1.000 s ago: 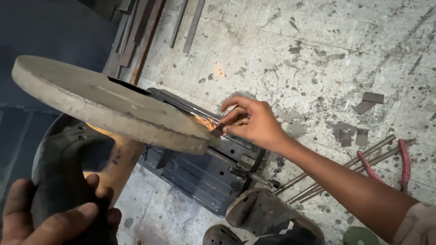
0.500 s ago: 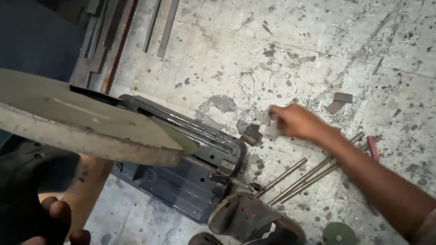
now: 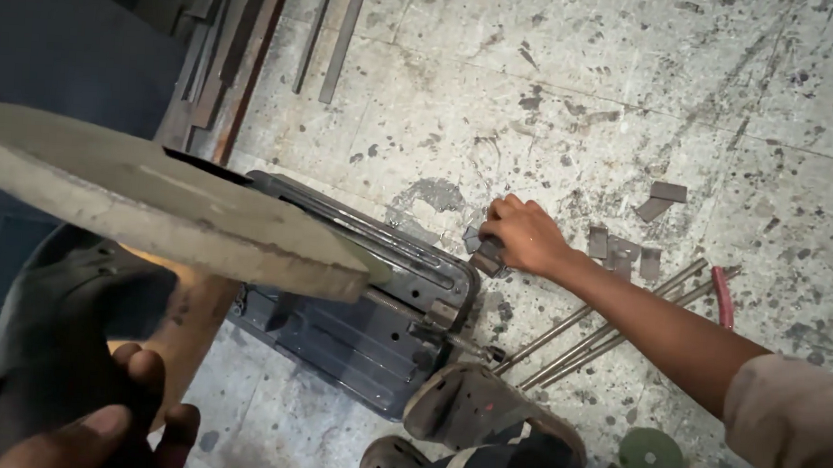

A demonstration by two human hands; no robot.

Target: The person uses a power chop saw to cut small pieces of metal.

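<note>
- Near the centre of the frame, the right hand (image 3: 528, 235) is reaching out over a speckled concrete floor (image 3: 576, 90), its fingers curled down and grasping small flat pieces of dark metal (image 3: 482, 250) that are lying on the floor just beside the saw's base.
- At the lower left edge, the left hand (image 3: 74, 425) is gripping the black handle housing (image 3: 59, 339) of a cut-off saw — the fingers are wrapping over its dark surface.
- A large grey abrasive disc (image 3: 152, 201) is filling the left-centre of the frame, raised and tilted above the saw's dark blue-grey metal base (image 3: 364, 326).
- More cut metal pieces (image 3: 625, 250) are lying on the floor just right of the right hand, with two others (image 3: 661, 199) a little further up and to the right.
- Thin steel rods (image 3: 601, 329) are lying in a bundle, running diagonally under the right forearm from centre right towards the base.
- A red-handled tool (image 3: 723, 296) is lying at the right, near the rods' upper ends.
- A small green disc (image 3: 651, 457) is resting on the floor at lower right.
- Two worn dark sandals (image 3: 469, 417) are showing at bottom centre, close against the base.
- Long flat steel bars (image 3: 337, 35) are lying along the upper left of the frame.
</note>
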